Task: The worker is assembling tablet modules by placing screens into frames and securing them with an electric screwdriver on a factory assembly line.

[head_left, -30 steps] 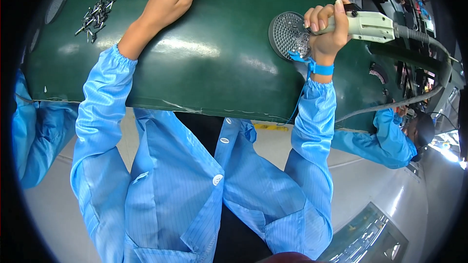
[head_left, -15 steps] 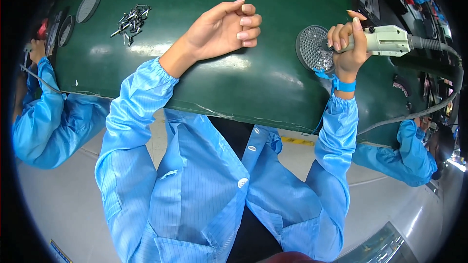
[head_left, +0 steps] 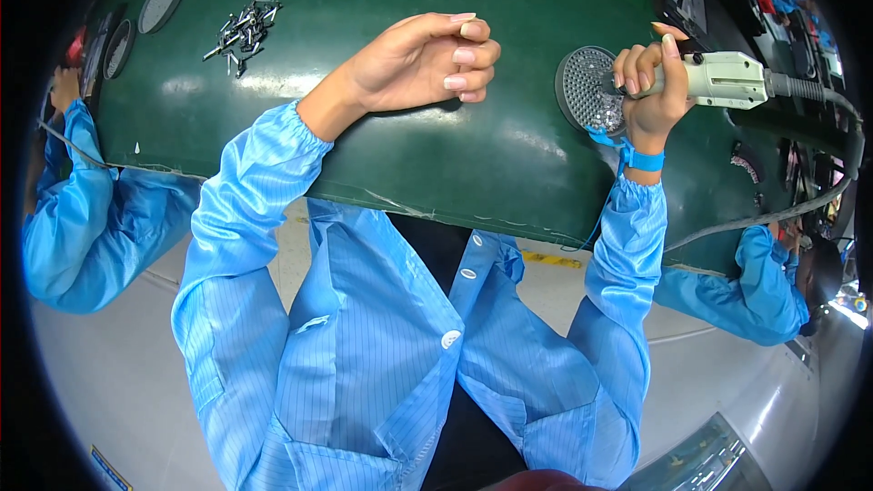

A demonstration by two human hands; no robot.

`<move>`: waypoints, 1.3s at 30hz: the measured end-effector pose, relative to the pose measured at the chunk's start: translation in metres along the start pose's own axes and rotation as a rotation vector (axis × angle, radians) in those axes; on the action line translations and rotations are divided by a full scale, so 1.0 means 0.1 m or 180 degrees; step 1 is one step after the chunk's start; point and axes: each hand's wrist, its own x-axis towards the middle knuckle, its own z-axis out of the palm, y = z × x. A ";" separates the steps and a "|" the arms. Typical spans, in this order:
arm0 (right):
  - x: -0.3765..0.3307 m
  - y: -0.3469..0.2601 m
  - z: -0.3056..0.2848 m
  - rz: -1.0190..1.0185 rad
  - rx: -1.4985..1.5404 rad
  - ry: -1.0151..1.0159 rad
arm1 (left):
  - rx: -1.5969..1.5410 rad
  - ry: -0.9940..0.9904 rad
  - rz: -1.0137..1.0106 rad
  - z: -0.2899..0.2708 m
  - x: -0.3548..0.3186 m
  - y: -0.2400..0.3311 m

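Above the green table [head_left: 509, 0] my left hand [head_left: 423, 62] has its fingers curled in and its thumb tip against the index finger. Whatever may be inside those fingers is hidden. On the right, my right hand [head_left: 657, 82] is wrapped round the front part of a pale corded electric screwdriver [head_left: 727, 80], which lies sideways with its cable end to the right. The screwdriver's front end is over or beside a round grey dish [head_left: 575, 86] with a grid of small holes or bumps. A blue wrist strap [head_left: 644, 161] circles my right wrist.
Small black and silver screw-like parts [head_left: 244, 32] lie in a loose pile at the far left. Two round grey dishes [head_left: 162, 2] stand beyond it. The thick grey cable [head_left: 855, 141] bends down along the right. Blue-sleeved co-workers [head_left: 82, 236] sit at both sides.
My left hand has shifted slightly right and nearer to me, its fingers still curled. The right hand keeps its hold on the screwdriver, and the view has moved a little.
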 end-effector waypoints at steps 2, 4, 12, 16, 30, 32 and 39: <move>-0.01 0.00 0.00 0.0005 0.0003 -0.0012 | 0.0010 0.0001 0.0003 0.00 0.00 -0.01; -0.01 -0.01 0.00 0.0010 -0.0015 -0.0013 | -0.0049 0.0001 -0.0001 0.00 -0.01 -0.01; -0.02 -0.01 0.01 0.0027 -0.0035 0.0003 | 0.0062 0.0169 -0.0064 0.07 -0.02 0.00; 0.00 -0.02 0.01 -0.0030 -0.0023 -0.0018 | 0.0181 0.0165 0.0000 0.07 -0.01 0.03; -0.02 -0.12 -0.06 0.0181 0.0043 0.0366 | 0.4914 0.2210 0.0405 -0.63 2.03 0.65; -0.01 -0.08 -0.03 0.0308 -0.0103 0.0298 | 0.5814 0.2400 0.0806 -1.02 2.51 0.62; 0.04 -0.10 -0.09 0.0348 -0.0162 0.0202 | 0.6194 0.2760 -0.0772 -1.17 3.83 0.35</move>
